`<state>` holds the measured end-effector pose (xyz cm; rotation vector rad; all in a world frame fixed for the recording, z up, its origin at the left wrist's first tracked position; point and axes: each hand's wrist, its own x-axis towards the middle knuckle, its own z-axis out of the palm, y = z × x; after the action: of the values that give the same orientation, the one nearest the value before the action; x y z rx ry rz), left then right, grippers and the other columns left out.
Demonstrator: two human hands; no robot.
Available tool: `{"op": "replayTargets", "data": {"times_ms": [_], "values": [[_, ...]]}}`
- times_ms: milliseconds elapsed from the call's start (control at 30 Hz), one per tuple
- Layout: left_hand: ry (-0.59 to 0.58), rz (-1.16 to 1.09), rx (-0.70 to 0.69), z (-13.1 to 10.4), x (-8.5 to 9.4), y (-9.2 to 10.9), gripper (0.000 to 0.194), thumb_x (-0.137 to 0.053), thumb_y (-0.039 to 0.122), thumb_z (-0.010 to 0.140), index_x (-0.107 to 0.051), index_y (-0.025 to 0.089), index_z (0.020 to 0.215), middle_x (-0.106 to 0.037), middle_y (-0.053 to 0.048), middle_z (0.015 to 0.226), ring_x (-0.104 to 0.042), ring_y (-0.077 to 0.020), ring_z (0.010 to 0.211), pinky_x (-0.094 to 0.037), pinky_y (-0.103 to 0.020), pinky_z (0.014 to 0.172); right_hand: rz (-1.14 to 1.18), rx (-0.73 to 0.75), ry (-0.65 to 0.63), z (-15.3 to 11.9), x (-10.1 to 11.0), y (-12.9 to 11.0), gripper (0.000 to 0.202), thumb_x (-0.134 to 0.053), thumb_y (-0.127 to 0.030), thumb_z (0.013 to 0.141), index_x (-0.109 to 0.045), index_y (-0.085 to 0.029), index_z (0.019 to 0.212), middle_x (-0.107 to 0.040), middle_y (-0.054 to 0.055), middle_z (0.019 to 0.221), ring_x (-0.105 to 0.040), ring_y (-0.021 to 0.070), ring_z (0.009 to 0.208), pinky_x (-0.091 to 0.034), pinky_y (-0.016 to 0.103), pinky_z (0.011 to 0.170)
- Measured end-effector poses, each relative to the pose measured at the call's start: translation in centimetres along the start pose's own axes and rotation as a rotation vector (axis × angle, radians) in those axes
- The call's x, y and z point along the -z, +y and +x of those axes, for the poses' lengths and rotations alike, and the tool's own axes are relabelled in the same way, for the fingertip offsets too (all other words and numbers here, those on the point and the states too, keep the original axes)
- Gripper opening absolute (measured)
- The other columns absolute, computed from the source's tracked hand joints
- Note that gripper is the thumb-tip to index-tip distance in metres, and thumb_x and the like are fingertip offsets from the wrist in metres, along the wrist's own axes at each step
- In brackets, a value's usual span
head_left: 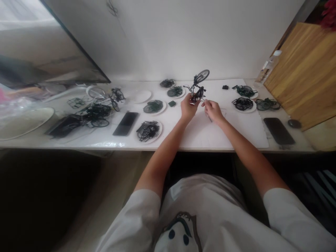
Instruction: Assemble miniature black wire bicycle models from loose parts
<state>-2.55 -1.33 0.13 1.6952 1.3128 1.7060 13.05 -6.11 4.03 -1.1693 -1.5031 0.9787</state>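
A small dark model bicycle [198,91] is tilted above the white board [236,129], one wheel pointing up and to the right. My left hand [189,106] is wrapped round its lower part. Close beside it on the right, my right hand [213,110] has its fingers pinched on a thin tool [210,118] that sticks out below the hand; its tip near the bicycle is too small to make out. A small green piece [172,103] lies left of my left hand, and a small black part [225,87] lies at the back right.
White plates with dark parts [148,131] stand on both sides. Assembled model bicycles [97,110] and a phone [126,124] are on the left. At the right are another phone [279,131], a bottle [271,63] and a wooden panel [304,73].
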Motion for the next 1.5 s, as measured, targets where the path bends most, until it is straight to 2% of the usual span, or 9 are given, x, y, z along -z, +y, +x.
{"op": "replayTargets", "data": {"times_ms": [133, 267, 400, 600, 733, 833, 933, 1267, 1500], "values": [[-0.012, -0.053, 0.019, 0.4, 0.1, -0.7, 0.032, -0.084, 0.02, 0.085, -0.069, 0.022, 0.113, -0.08, -0.007, 0.106, -0.074, -0.0151, 0.083, -0.061, -0.025, 0.072, -0.471, 0.215, 0.06, -0.2, 0.0, 0.4, 0.03, -0.054, -0.039, 0.115, -0.069, -0.021, 0.097, -0.074, 0.007, 0.086, -0.067, 0.0231, 0.081, -0.044, 0.031, 0.077], [-0.045, -0.073, 0.023, 0.6, 0.0, -1.0, 0.035, -0.087, 0.022, 0.083, -0.069, 0.021, 0.113, -0.082, -0.009, 0.11, -0.076, -0.0166, 0.085, -0.063, -0.027, 0.076, -0.795, 0.188, 0.065, -0.2, 0.7, 0.3, 0.022, -0.053, -0.033, 0.115, -0.071, -0.021, 0.117, -0.079, 0.011, 0.092, -0.071, 0.0281, 0.088, -0.041, 0.032, 0.076], [-0.057, -0.087, 0.026, 0.4, -0.1, -1.2, 0.034, -0.086, 0.02, 0.083, -0.068, 0.022, 0.112, -0.082, -0.008, 0.111, -0.077, -0.017, 0.087, -0.063, -0.027, 0.075, -0.884, 0.234, 0.042, -0.3, 1.0, 0.4, 0.029, -0.048, -0.033, 0.117, -0.073, -0.02, 0.119, -0.081, 0.013, 0.097, -0.072, 0.0288, 0.089, -0.041, 0.032, 0.075], [-0.08, -0.087, 0.009, 0.4, 0.0, -1.6, 0.031, -0.086, 0.02, 0.081, -0.067, 0.022, 0.105, -0.08, -0.006, 0.103, -0.076, -0.0165, 0.086, -0.062, -0.027, 0.073, -0.679, 0.238, 0.029, 0.0, 0.7, 1.4, 0.041, -0.043, -0.04, 0.118, -0.076, -0.02, 0.107, -0.082, 0.014, 0.101, -0.073, 0.0276, 0.091, -0.048, 0.034, 0.082], [-0.077, -0.125, 0.034, 0.4, 0.2, -0.9, 0.032, -0.086, 0.02, 0.08, -0.066, 0.022, 0.104, -0.08, -0.006, 0.102, -0.073, -0.0151, 0.081, -0.061, -0.026, 0.071, -0.48, 0.228, 0.064, -0.1, 0.3, 1.5, 0.053, -0.043, -0.058, 0.116, -0.074, -0.021, 0.093, -0.077, 0.01, 0.088, -0.071, 0.0247, 0.083, -0.051, 0.034, 0.082], [-0.084, -0.111, 0.029, 0.4, 0.4, -0.5, 0.031, -0.086, 0.02, 0.08, -0.066, 0.021, 0.105, -0.079, -0.007, 0.105, -0.073, -0.0149, 0.084, -0.059, -0.025, 0.071, -0.279, 0.148, 0.046, -0.4, 0.0, 1.2, 0.062, -0.043, -0.073, 0.112, -0.069, -0.022, 0.087, -0.062, 0.002, 0.062, -0.062, 0.0198, 0.06, -0.05, 0.031, 0.066], [-0.08, -0.085, 0.018, 0.4, 0.4, -0.7, 0.03, -0.086, 0.018, 0.081, -0.067, 0.021, 0.104, -0.078, -0.007, 0.102, -0.072, -0.0148, 0.084, -0.058, -0.025, 0.07, -0.064, 0.029, -0.003, -0.6, -0.4, 0.9, 0.064, -0.045, -0.08, 0.108, -0.064, -0.023, 0.085, -0.048, -0.004, 0.049, -0.048, 0.0149, 0.042, -0.042, 0.028, 0.049], [-0.07, -0.041, -0.01, 0.2, 0.2, -1.3, 0.03, -0.087, 0.023, 0.081, -0.069, 0.023, 0.105, -0.079, -0.005, 0.098, -0.073, -0.0157, 0.081, -0.059, -0.027, 0.068, 0.342, -0.207, -0.062, 0.3, -0.6, 0.8, 0.054, -0.062, -0.075, 0.104, -0.059, -0.024, 0.087, -0.033, -0.011, 0.047, -0.035, 0.0104, 0.039, -0.03, 0.022, 0.04], [-0.07, -0.094, 0.022, 0.3, -0.6, -1.8, 0.032, -0.088, 0.019, 0.085, -0.069, 0.019, 0.11, -0.082, -0.008, 0.106, -0.074, -0.0147, 0.082, -0.063, -0.029, 0.075, 0.344, -0.275, 0.038, 0.6, -0.7, 0.5, 0.044, -0.052, -0.048, 0.117, -0.063, -0.018, 0.087, -0.032, -0.011, 0.052, -0.029, 0.0069, 0.041, -0.023, 0.021, 0.041]]}}
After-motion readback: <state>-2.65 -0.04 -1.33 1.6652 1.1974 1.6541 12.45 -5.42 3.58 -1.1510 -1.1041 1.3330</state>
